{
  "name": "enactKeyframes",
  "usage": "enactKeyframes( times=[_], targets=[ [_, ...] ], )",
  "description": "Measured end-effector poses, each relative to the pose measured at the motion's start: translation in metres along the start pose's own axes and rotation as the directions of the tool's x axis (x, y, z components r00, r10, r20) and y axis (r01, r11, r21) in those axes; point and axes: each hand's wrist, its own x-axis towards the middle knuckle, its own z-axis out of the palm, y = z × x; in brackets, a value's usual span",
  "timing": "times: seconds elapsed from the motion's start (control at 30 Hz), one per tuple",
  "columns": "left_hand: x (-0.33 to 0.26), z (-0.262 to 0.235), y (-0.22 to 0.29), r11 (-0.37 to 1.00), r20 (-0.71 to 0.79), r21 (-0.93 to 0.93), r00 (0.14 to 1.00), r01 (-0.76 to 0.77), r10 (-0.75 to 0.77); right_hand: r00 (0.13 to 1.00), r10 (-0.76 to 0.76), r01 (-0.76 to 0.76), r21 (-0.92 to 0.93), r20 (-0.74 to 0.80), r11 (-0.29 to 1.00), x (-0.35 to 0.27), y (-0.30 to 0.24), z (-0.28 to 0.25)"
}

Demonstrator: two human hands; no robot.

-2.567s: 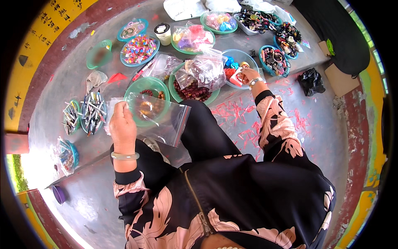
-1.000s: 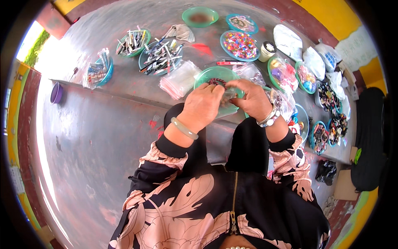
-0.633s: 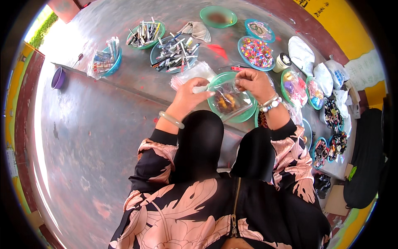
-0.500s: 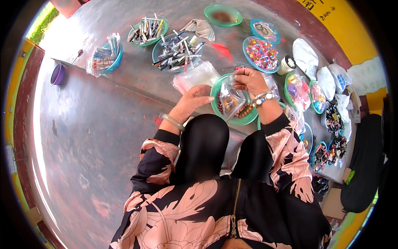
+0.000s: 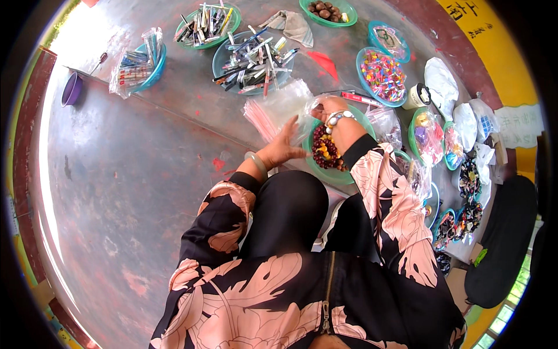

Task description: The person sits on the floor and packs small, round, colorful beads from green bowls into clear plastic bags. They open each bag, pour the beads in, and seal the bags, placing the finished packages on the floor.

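Note:
My right hand (image 5: 329, 108), with a beaded bracelet at its wrist, pinches a clear plastic bag (image 5: 309, 111) above the far left rim of a green bowl (image 5: 365, 119). Dark red and amber bead strings (image 5: 325, 148) lie in the bowl, partly beneath my right wrist. My left hand (image 5: 283, 145), with a pale bangle at its wrist, is open beside the bowl's left rim, fingers and thumb apart. Just beyond it lies a stack of clear, pink-edged plastic bags (image 5: 267, 116). Glare makes the held bag's outline hard to follow.
Bowls of pens (image 5: 253, 61) stand at the far left, near a grey cloth (image 5: 293, 26). A bowl of brown balls (image 5: 328, 11) sits at the back. To the right are a bowl of colourful wrapped pieces (image 5: 381, 74), a white tub (image 5: 416, 96) and white sacks (image 5: 440, 81).
My right hand has moved left with the bag, uncovering more bead strings. My left hand's fingers have spread and its hand has dropped slightly nearer. The whole view has shifted.

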Motion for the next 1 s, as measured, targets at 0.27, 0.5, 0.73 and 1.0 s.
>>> enactKeyframes(
  times=[0.27,0.5,0.73,1.0],
  targets=[
    [0.017,-0.054,-0.005,0.815,-0.357,-0.532,0.811,0.231,-0.463,0.994,-0.095,0.078,-0.296,-0.045,0.952,0.013,0.0,-0.01],
    [0.043,-0.08,0.003,0.9,-0.46,-0.208,0.774,0.382,-0.435,0.898,-0.375,0.255,-0.967,0.231,0.015,0.026,-0.007,-0.022],
    [0.059,-0.076,-0.051,0.763,-0.589,0.258,0.722,0.593,-0.363,0.907,-0.419,0.003,-0.994,0.049,-0.11,0.036,-0.006,0.004],
    [0.068,-0.073,-0.038,0.67,-0.663,0.321,0.664,0.67,-0.346,0.922,-0.385,-0.026,-0.992,0.024,-0.123,0.04,-0.008,0.017]
  ],
)
